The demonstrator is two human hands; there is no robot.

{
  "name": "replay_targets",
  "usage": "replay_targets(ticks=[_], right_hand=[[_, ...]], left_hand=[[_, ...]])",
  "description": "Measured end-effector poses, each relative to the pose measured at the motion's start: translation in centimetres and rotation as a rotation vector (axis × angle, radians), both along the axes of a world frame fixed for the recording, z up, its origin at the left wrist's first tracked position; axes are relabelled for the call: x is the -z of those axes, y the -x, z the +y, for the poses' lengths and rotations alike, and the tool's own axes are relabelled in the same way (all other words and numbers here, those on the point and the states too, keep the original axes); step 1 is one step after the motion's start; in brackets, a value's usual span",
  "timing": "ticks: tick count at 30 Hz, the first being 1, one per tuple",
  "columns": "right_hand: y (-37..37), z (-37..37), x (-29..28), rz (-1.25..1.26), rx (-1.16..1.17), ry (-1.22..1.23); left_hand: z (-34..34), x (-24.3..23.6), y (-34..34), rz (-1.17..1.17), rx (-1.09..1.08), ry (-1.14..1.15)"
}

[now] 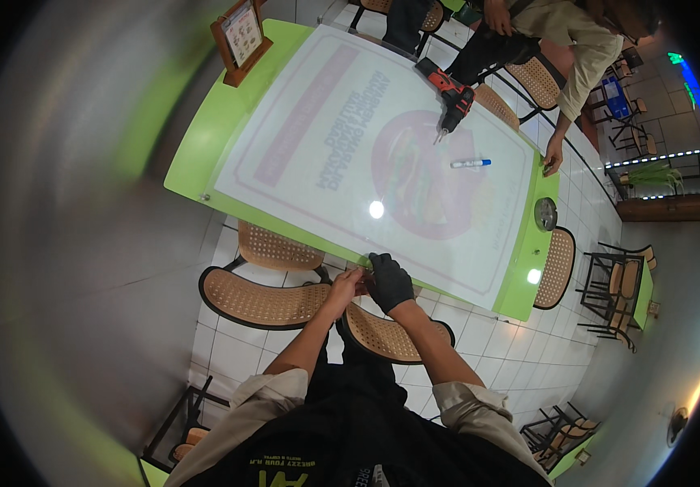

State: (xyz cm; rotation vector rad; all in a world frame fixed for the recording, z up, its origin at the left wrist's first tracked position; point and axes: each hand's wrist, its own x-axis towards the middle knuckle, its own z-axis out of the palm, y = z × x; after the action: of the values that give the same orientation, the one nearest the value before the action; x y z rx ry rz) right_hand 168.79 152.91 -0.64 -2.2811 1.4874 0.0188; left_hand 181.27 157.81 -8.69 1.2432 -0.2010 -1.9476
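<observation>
At the near edge of the green table, my two hands meet. My bare left hand is closed just below the edge, its fingertips pinched beside the right hand. My right hand, in a dark grey glove, is curled at the edge with its fingers over the rim. Whatever small thing lies between the fingers is hidden. A large clear-to-white sheet, with faded print showing through, covers most of the tabletop. On it lie a red and black cordless drill and a white marker with a blue cap.
A wooden menu stand occupies the far left corner, a glass ashtray the right end. Another person's hand touches the far right corner. Cane-seat chairs press against the near side, close to my legs. A grey wall runs along the left.
</observation>
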Motion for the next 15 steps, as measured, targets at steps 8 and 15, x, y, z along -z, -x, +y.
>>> replay_targets(ticks=[8,15], right_hand=[[0.0,-0.3,0.4,0.127,-0.156,-0.073],[0.1,-0.2,1.2,0.07,0.033,-0.131]], left_hand=[[0.4,2.6,-0.1,0.068,0.014,0.019],[0.2,2.1,0.0,0.054,0.03,0.007]])
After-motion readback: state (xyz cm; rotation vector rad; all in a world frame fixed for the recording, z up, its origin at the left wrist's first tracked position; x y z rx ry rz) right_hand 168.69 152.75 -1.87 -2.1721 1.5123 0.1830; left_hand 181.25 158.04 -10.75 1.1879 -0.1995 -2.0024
